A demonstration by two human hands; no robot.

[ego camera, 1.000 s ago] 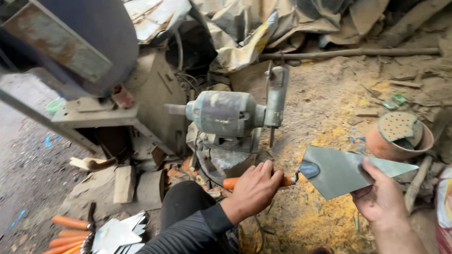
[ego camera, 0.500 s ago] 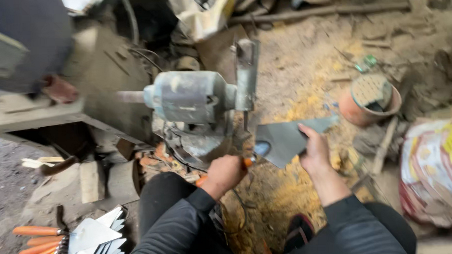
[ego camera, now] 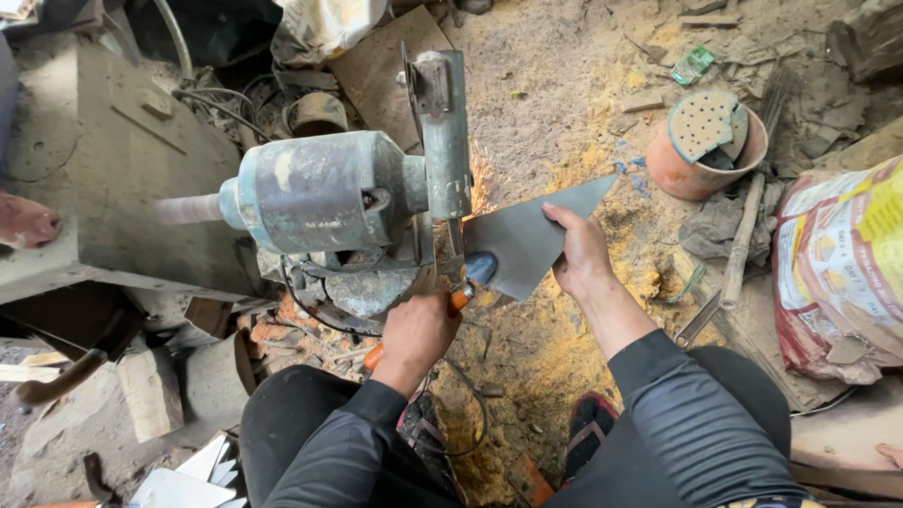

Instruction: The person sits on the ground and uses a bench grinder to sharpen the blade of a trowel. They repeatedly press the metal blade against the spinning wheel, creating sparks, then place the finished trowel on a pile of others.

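I hold a trowel with a grey triangular steel blade [ego camera: 526, 236] and an orange handle [ego camera: 459, 300]. My left hand [ego camera: 417, 330] grips the handle. My right hand [ego camera: 577, 250] presses on the blade's right side. The blade's edge meets the wheel guard [ego camera: 444, 134] of a grey-green bench grinder [ego camera: 329, 193], and sparks fly behind the wheel. My knees in black trousers frame the lower view.
Finished trowels [ego camera: 130, 501] with orange handles lie at the lower left. A clay pot [ego camera: 703, 155] with a perforated lid stands at the right. A printed sack [ego camera: 857, 260] lies far right. A metal box [ego camera: 118, 165] sits left of the grinder. Yellow dust covers the ground.
The trowel has moved up and left against the grinder wheel, and sparks now show. The view has closed in on the grinder.
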